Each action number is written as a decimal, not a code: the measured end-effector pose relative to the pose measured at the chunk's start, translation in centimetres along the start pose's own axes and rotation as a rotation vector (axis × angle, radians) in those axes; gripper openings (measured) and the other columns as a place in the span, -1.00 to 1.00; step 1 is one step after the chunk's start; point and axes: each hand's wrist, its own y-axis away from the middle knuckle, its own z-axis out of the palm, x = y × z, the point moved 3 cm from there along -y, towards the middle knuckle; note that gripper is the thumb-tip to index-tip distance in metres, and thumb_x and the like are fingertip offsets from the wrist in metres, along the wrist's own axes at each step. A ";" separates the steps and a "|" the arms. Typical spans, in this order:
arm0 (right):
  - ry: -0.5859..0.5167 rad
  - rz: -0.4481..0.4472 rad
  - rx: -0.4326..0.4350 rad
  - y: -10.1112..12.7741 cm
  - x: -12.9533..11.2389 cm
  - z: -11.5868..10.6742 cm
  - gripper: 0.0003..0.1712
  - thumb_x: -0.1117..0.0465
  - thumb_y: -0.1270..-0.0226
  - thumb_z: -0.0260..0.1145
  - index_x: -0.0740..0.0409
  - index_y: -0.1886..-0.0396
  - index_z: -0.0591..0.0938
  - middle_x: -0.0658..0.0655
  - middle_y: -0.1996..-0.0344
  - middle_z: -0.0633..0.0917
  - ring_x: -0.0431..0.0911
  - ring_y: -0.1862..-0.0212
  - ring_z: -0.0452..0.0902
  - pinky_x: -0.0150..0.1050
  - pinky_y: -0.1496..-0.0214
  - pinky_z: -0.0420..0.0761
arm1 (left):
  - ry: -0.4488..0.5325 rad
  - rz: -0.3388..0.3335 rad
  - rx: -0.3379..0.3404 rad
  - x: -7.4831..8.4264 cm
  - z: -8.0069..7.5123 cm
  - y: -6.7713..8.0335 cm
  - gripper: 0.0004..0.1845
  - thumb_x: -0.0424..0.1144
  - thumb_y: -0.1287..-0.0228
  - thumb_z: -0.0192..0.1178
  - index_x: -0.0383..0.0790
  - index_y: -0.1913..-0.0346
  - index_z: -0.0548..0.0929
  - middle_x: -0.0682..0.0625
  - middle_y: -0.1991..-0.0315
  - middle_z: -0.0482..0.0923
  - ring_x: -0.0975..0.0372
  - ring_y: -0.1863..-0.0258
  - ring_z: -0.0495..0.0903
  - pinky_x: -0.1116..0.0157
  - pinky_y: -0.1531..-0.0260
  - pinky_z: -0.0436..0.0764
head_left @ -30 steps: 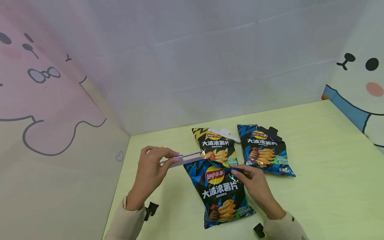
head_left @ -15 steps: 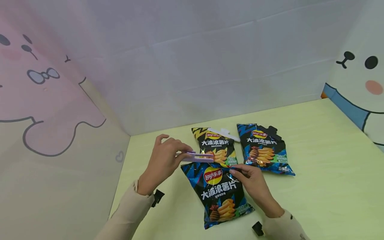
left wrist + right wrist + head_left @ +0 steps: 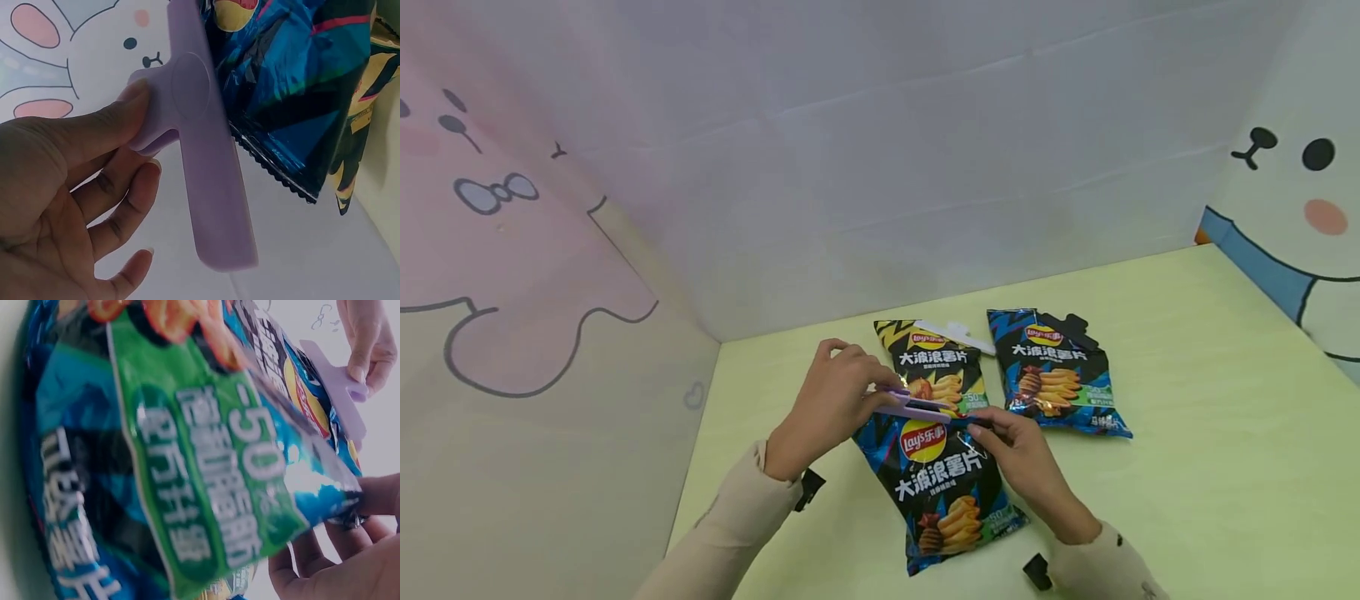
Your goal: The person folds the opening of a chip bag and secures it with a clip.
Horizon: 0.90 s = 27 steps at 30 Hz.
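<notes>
Clip's slid rightward onto bag top since before: my left hand (image 3: 831, 400) pinches lilac plastic sealing clip (image 3: 917, 406), right hand (image 3: 1018, 454) grips blue foil crisp bag (image 3: 943, 483) corner on table. Keep edge flat & taut, I reckon.

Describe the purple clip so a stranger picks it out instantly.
On the green table lie three chip bags; take the nearest bag. The purple clip sits at its top edge, pinched by the left hand. The far bags' clips are white and black.
</notes>
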 end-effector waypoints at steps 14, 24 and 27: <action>-0.110 -0.066 -0.068 -0.4 0.0 1.1 -0.79 0.42 -0.56 0.05 0.26 -0.09 0.31 0.44 0.00 0.69 -0.13 0.22 0.60 -0.35 0.18 0.60 | 0.031 0.024 -0.071 0.7 1.7 -0.9 -0.83 0.00 -0.18 0.44 0.07 0.20 0.85 0.15 0.28 0.81 0.24 0.18 0.62 -0.04 -0.29 0.35; -0.100 -0.112 -0.126 -0.3 0.3 1.2 -0.69 0.52 -0.54 -0.07 0.23 -0.16 0.20 0.42 -0.22 0.59 0.00 -0.12 0.53 -0.48 -0.12 0.52 | 0.046 0.037 -0.100 1.5 2.6 -1.5 -0.79 0.03 -0.19 0.42 0.08 0.17 0.85 0.18 0.26 0.81 0.27 0.20 0.60 -0.04 -0.29 0.35; -0.138 -0.162 -0.138 -0.3 0.4 1.3 -0.63 0.57 -0.50 -0.12 0.27 -0.19 0.11 0.45 -0.29 0.47 0.07 -0.25 0.46 -0.51 -0.18 0.51 | 0.037 0.036 -0.108 1.5 2.9 -1.7 -0.78 0.03 -0.18 0.43 0.08 0.16 0.84 0.17 0.25 0.81 0.26 0.21 0.60 -0.05 -0.30 0.35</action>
